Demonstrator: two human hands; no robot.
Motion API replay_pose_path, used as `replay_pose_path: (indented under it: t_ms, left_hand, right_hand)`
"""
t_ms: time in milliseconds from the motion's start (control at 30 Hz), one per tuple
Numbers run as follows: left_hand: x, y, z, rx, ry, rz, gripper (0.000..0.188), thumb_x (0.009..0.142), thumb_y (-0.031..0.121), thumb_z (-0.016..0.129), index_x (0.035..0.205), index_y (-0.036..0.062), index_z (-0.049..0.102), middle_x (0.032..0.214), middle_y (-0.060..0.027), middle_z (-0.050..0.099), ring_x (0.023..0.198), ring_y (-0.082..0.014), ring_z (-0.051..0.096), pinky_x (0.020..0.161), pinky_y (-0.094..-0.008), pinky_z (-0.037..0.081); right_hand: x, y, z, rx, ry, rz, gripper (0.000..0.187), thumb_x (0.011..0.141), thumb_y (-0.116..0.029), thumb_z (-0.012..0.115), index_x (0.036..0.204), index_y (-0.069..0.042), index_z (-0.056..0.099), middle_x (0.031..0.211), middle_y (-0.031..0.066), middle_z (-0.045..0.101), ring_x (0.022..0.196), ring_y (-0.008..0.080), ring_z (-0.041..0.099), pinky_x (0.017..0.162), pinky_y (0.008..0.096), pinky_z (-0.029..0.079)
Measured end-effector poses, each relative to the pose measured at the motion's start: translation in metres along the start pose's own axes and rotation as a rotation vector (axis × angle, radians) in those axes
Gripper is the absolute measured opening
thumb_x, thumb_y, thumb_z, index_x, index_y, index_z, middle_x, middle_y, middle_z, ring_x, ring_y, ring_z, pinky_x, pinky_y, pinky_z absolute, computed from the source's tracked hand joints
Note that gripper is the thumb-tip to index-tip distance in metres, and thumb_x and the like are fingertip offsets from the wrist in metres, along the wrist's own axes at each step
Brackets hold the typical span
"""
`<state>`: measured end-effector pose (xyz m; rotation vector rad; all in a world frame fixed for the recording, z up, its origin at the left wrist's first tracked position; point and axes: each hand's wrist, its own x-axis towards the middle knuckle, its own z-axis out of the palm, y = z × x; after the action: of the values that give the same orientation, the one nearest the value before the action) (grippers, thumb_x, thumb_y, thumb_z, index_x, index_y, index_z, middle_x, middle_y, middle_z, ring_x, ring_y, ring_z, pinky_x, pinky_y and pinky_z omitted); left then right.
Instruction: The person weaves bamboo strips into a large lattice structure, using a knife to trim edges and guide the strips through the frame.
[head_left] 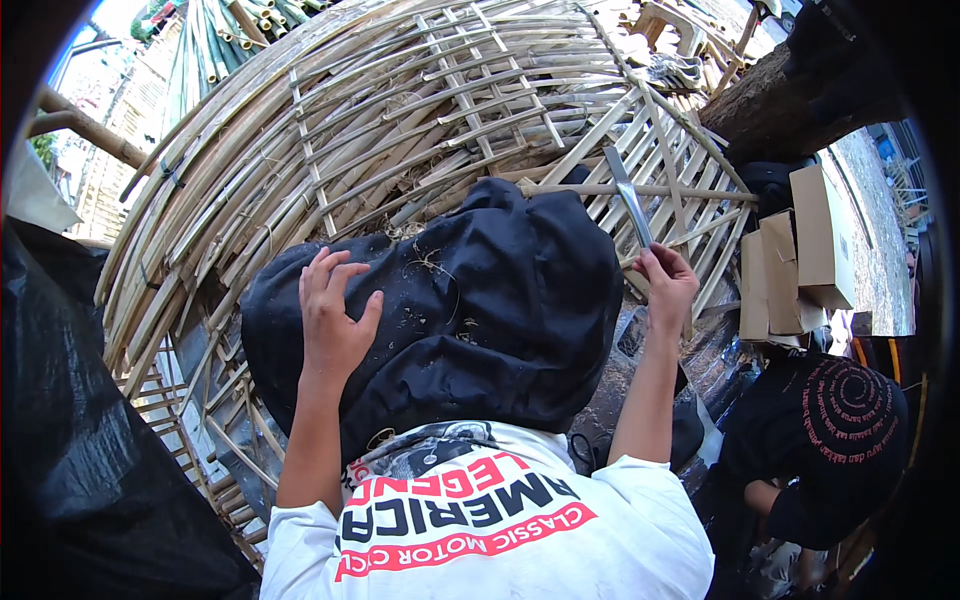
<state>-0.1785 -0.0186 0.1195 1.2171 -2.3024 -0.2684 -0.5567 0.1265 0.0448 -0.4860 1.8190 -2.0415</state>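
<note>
Bamboo strips (250, 190) lie beyond a metal blade (628, 195), right fingers (651, 264) pinching its near end, left fingers (321, 275) spread.

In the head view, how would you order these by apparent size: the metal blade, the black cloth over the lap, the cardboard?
Largest to smallest:
1. Black cloth
2. Cardboard
3. Metal blade, held in the right hand

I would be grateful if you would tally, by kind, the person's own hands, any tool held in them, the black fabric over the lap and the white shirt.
Hands: left hand and right hand, 2
Flat metal blade: 1
Black fabric: 1
White shirt: 1
Total: 5
</note>
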Motion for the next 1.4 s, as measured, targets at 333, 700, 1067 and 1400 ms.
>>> replay_pose_path:
  t_ms: [333,700,1067,1400]
  left_hand:
    - [0.146,0.033,0.096,-0.255,-0.315,0.11,0.024,0.078,0.012,0.071,0.1,0.0018,0.067,0.095,-0.013,0.065,0.086,-0.0277,0.065,0.078,-0.036,0.051]
    - [0.213,-0.044,0.26,-0.237,-0.205,0.228,0.035,0.073,0.016,0.076,0.105,0.0073,0.063,0.1,-0.0105,0.063,0.092,-0.0316,0.063,0.08,-0.0416,0.051]
    - [0.226,-0.068,0.298,-0.237,-0.273,0.096,0.049,0.075,0.027,0.077,0.117,0.0119,0.058,0.101,-0.0074,0.06,0.081,-0.0277,0.066,0.064,-0.0381,0.054]
    - [0.251,-0.06,0.251,-0.416,-0.103,-0.014,0.028,0.075,0.017,0.075,0.099,0.0053,0.064,0.093,-0.011,0.065,0.082,-0.0296,0.066,0.072,-0.0383,0.053]
  right_hand:
    - [0.091,-0.011,0.167,-0.04,-0.546,0.03,0.015,0.085,-0.002,0.067,0.098,0.006,0.071,0.081,0.0096,0.07,0.069,0.0114,0.066,0.068,0.0242,0.056]
    - [0.147,0.092,0.236,-0.325,-0.513,0.16,0.018,0.081,-0.007,0.068,0.095,0.004,0.073,0.081,0.0124,0.073,0.07,0.0133,0.068,0.067,0.0265,0.053]
    - [0.15,0.117,0.294,-0.508,-0.356,-0.043,0.012,0.083,-0.004,0.066,0.09,0.004,0.071,0.078,0.0119,0.071,0.073,0.0162,0.07,0.069,0.0269,0.054]
    - [0.166,0.13,0.306,-0.491,-0.319,-0.052,0.017,0.085,0.0,0.053,0.095,0.004,0.066,0.078,0.0129,0.069,0.07,0.0173,0.066,0.066,0.0305,0.052]
